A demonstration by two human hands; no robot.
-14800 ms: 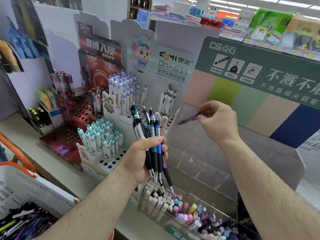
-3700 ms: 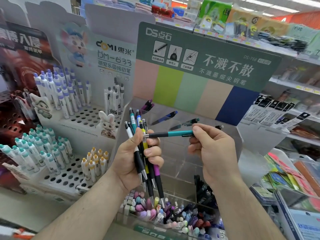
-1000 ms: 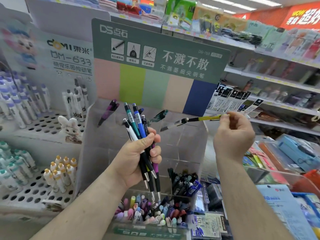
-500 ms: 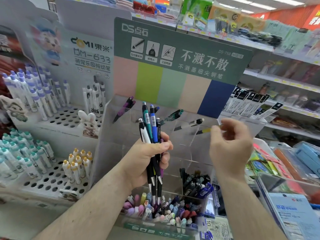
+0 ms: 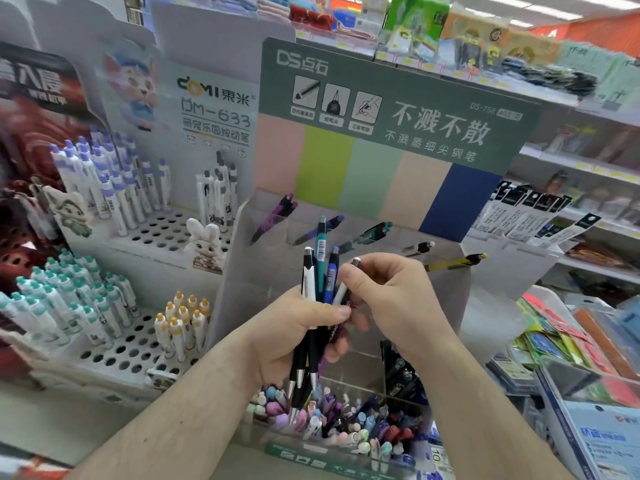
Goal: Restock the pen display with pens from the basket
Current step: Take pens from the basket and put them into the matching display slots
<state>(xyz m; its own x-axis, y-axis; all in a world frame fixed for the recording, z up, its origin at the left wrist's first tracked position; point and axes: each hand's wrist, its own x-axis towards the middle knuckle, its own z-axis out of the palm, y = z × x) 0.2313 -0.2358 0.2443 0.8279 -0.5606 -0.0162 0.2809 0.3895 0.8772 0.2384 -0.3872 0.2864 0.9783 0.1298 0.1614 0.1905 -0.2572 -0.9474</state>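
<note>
Now that the yellow pen [image 5: 456,262] sits in the clear display [image 5: 446,306] w/ the right-most slot filled, right hand [image 5: 388,296] is back pinching a white pen [image 5: 346,282] from the bundle [image 5: 320,271] gripped by left hand [image 5: 298,330]; next slot pending

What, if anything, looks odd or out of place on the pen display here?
Nothing looks spilled or damaged. The clear display is nearly bare: its top row holds only a pen or two per slot, purple to yellow. The left hand grips a bundle of pens; the right hand pinches one.
</note>
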